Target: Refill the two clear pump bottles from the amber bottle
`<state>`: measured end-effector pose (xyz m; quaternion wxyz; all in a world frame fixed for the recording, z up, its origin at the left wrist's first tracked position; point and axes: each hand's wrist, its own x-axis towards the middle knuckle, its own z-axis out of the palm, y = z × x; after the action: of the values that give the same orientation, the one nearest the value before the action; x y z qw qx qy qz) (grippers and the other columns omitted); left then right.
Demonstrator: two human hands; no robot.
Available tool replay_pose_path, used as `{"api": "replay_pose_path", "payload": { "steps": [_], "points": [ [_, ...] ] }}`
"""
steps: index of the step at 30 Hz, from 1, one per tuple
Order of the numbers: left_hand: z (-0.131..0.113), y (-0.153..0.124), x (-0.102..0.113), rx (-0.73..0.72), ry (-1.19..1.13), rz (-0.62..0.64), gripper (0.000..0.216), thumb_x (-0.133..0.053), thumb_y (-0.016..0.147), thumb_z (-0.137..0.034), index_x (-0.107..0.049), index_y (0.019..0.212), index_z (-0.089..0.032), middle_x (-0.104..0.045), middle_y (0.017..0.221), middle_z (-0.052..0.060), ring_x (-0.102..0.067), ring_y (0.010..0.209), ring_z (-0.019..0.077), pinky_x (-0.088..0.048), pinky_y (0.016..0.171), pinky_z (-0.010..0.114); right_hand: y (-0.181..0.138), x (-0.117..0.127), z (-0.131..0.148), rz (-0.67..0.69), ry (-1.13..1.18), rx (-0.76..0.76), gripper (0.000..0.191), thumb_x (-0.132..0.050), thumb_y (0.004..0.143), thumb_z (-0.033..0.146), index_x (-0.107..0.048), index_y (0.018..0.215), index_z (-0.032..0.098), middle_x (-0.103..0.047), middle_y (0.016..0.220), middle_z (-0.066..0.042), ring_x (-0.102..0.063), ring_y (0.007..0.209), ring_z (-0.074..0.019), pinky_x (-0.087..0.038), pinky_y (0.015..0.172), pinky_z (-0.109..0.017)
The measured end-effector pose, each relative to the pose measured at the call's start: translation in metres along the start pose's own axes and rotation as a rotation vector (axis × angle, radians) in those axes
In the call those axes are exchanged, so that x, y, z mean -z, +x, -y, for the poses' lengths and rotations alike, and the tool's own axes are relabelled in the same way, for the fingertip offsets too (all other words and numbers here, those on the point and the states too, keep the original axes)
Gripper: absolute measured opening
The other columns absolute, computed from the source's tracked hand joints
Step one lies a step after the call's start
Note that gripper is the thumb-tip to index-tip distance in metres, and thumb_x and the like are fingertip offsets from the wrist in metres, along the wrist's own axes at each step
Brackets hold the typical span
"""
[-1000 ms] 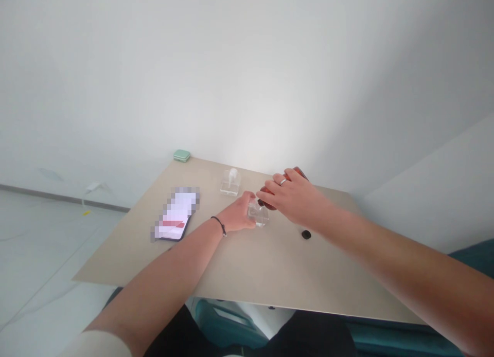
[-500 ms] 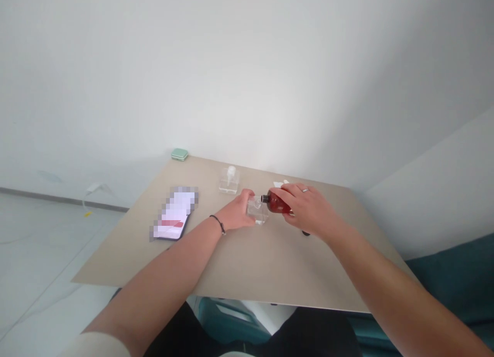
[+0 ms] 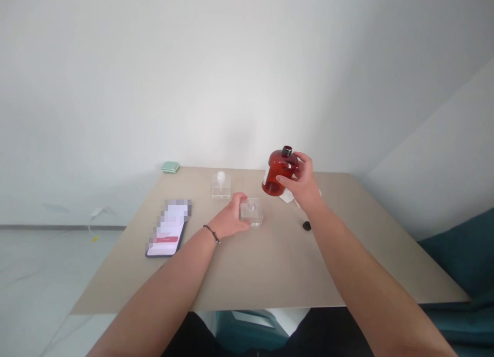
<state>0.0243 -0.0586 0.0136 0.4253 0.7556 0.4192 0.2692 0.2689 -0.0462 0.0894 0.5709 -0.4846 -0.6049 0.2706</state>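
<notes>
My right hand (image 3: 303, 184) grips an amber-red bottle (image 3: 278, 172) with an open black neck, held upright above the table (image 3: 270, 264). My left hand (image 3: 228, 219) wraps round the left side of a small clear square bottle (image 3: 252, 212) that stands on the table. A small black cap (image 3: 306, 226) lies on the table just right of my right wrist. A second clear square bottle with a white pump (image 3: 221, 184) stands farther back.
A phone (image 3: 169, 228) with a lit screen lies at the left of the beige table. A small green case (image 3: 170, 166) sits at the far left corner. Something white (image 3: 287, 196) lies behind my right hand. A teal seat (image 3: 459, 254) is at right.
My right hand has raised the amber bottle from a tipped position over the clear bottle to upright and lifted it higher. My left hand stays on the clear bottle.
</notes>
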Motion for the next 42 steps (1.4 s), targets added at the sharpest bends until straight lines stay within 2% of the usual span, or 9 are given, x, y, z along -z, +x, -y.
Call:
{"api": "replay_pose_path", "payload": {
  "steps": [10,18,23,27,30,32,36,39,42],
  "points": [
    [0.002,0.000,0.002,-0.007,-0.015,0.016,0.072,-0.074,0.068,-0.022,-0.033,0.127,-0.022,-0.054,0.118,0.006,-0.059,0.088,0.0182,-0.050,0.084,0.035,0.016,-0.048,-0.052,-0.028,-0.047,-0.125,0.087,-0.081,0.061,0.033,-0.029,0.130,0.029,-0.054,0.133,-0.012,-0.064,0.110,-0.0277,-0.052,0.100,-0.051],
    [0.001,0.001,0.002,-0.012,-0.009,0.027,0.071,-0.073,0.068,-0.020,-0.032,0.126,-0.023,-0.054,0.112,0.004,-0.057,0.085,0.0174,-0.050,0.081,0.035,0.010,-0.056,-0.068,-0.030,-0.105,-0.136,0.092,-0.080,0.060,0.031,-0.028,0.137,0.027,-0.056,0.131,-0.014,-0.066,0.107,-0.0280,-0.051,0.101,-0.051],
    [0.001,0.000,0.003,-0.001,-0.008,0.034,0.071,-0.073,0.068,-0.021,-0.033,0.127,-0.022,-0.055,0.110,0.003,-0.058,0.085,0.0178,-0.050,0.082,0.035,0.004,-0.060,-0.066,-0.018,-0.111,-0.142,0.102,-0.081,0.060,0.031,-0.026,0.146,0.025,-0.050,0.139,-0.017,-0.061,0.120,-0.0309,-0.049,0.106,-0.052],
    [0.001,0.000,0.002,-0.019,-0.015,0.026,0.069,-0.072,0.069,-0.023,-0.033,0.126,-0.022,-0.054,0.119,0.006,-0.060,0.091,0.0186,-0.050,0.085,0.036,-0.004,-0.027,-0.048,-0.078,-0.285,-0.012,0.100,-0.082,0.066,0.043,-0.032,0.149,0.022,-0.041,0.152,-0.018,-0.049,0.136,-0.0350,-0.041,0.114,-0.056],
    [0.002,0.000,0.002,-0.016,-0.008,0.036,0.069,-0.071,0.071,-0.024,-0.033,0.128,-0.022,-0.053,0.123,0.008,-0.061,0.092,0.0193,-0.051,0.086,0.037,-0.009,0.025,-0.039,-0.212,-0.455,0.039,0.049,-0.064,0.087,0.048,-0.057,0.130,0.027,-0.056,0.136,-0.013,-0.058,0.122,-0.0324,-0.048,0.106,-0.056],
    [0.003,-0.001,0.002,-0.015,0.005,0.032,0.069,-0.072,0.071,-0.025,-0.033,0.128,-0.022,-0.053,0.123,0.008,-0.060,0.093,0.0200,-0.050,0.088,0.039,-0.013,0.062,-0.044,-0.240,-0.551,0.020,0.032,-0.058,0.091,0.050,-0.067,0.112,0.028,-0.063,0.119,-0.012,-0.061,0.113,-0.0347,-0.048,0.102,-0.062],
    [0.008,0.000,0.001,-0.016,0.005,0.022,0.067,-0.072,0.073,-0.024,-0.034,0.128,-0.023,-0.055,0.117,0.006,-0.058,0.091,0.0195,-0.049,0.089,0.040,-0.020,0.105,-0.081,-0.205,-0.678,-0.094,0.043,-0.059,0.085,0.066,-0.067,0.109,0.031,-0.061,0.126,-0.012,-0.044,0.135,-0.0462,-0.025,0.111,-0.077],
    [0.012,0.000,-0.001,-0.034,-0.041,0.006,0.065,-0.073,0.072,-0.025,-0.036,0.126,-0.023,-0.055,0.119,0.006,-0.058,0.094,0.0198,-0.050,0.090,0.041,-0.022,0.108,-0.112,-0.203,-0.707,-0.203,0.052,-0.074,0.071,0.071,-0.066,0.102,0.029,-0.060,0.129,-0.016,-0.031,0.142,-0.0548,-0.011,0.111,-0.083],
    [0.010,-0.001,-0.002,-0.093,-0.084,-0.049,0.065,-0.076,0.070,-0.022,-0.040,0.125,-0.024,-0.055,0.125,0.007,-0.057,0.109,0.0234,-0.047,0.101,0.045,-0.020,0.105,-0.124,-0.184,-0.667,-0.182,0.045,-0.077,0.070,0.066,-0.064,0.089,0.028,-0.064,0.116,-0.017,-0.037,0.138,-0.0551,-0.009,0.108,-0.086]
  ]
}}
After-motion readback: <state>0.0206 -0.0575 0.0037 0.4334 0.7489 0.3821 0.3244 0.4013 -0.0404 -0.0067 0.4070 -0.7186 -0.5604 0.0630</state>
